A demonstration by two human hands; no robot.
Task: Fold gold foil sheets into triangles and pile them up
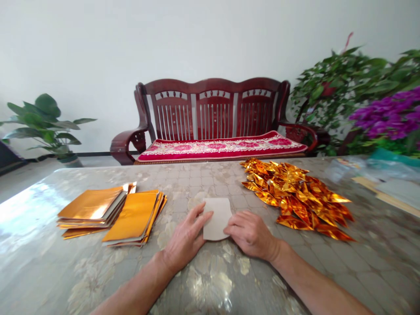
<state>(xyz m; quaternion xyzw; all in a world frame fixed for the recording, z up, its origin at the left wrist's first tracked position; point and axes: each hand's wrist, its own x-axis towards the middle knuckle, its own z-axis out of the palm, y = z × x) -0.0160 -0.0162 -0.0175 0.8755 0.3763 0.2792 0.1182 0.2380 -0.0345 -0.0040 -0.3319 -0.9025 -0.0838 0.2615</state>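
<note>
— How far along are we with the folding?

— Partway, by our reckoning. The pile of folded gold pieces (298, 199) lies on the right of the counter (210, 280), so a good share looks done. Two stacks of flat gold sheets (95, 205) sit on the left, and we judge those are what is left.

— And the one we have in hand?

— A single sheet (217, 218) lies pale side up at the middle of the counter, between the stacks and the pile. We see no finished fold in it, so it looks barely begun.

— Our hands?

— Apart, one at each side of the sheet. Our left hand (185, 238) lies flat, fingers stretched onto its left edge. Our right hand (251, 234) has its fingers bent down on the lower right edge; whether they pinch the paper or only press it, we cannot tell.
</note>
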